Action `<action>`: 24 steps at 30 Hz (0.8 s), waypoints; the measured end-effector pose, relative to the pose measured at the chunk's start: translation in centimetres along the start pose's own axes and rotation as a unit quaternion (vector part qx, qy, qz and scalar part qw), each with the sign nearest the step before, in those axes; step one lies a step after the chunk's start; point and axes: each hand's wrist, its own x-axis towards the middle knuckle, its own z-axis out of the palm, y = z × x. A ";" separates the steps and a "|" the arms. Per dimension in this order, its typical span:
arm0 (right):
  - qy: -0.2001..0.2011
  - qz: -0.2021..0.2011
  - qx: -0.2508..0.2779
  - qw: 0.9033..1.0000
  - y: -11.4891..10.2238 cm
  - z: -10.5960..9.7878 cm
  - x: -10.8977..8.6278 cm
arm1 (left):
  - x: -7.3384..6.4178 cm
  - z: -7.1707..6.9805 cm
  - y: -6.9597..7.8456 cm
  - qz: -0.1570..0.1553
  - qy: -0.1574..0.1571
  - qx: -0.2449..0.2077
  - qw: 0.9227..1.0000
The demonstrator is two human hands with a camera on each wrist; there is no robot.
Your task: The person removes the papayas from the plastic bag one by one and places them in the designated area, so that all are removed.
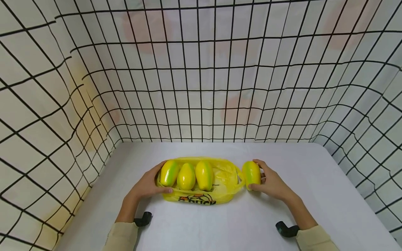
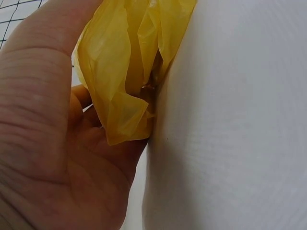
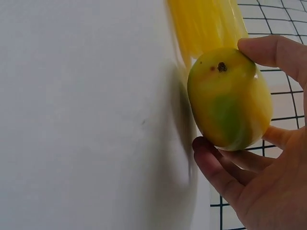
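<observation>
Right-hand fingers curled round a mango, long axis pointing away
yellow bag just left of them, left hand gripping it

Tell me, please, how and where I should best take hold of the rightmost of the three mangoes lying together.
I would grip this mango by its near and far ends, thumb on the near one, coming from the right. Its long axis runs roughly front to back; bare yellow bag lies on its right, while another mango sits close on its left.
</observation>
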 end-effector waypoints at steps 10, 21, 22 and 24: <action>-0.020 0.002 0.007 1.000 -0.5 0.0 0.1 | 0.1 0.2 0.1 0.005 -0.004 0.003 1.000; -0.040 -0.016 0.016 0.999 -0.1 -0.3 0.0 | 0.1 0.0 0.2 -0.003 0.000 0.008 1.000; -0.040 -0.019 0.016 0.999 0.0 -0.3 0.1 | 0.1 0.0 0.2 -0.004 0.000 0.009 1.000; -0.039 -0.025 0.014 0.999 0.2 -0.2 0.1 | 0.1 0.0 0.2 -0.005 0.000 0.008 1.000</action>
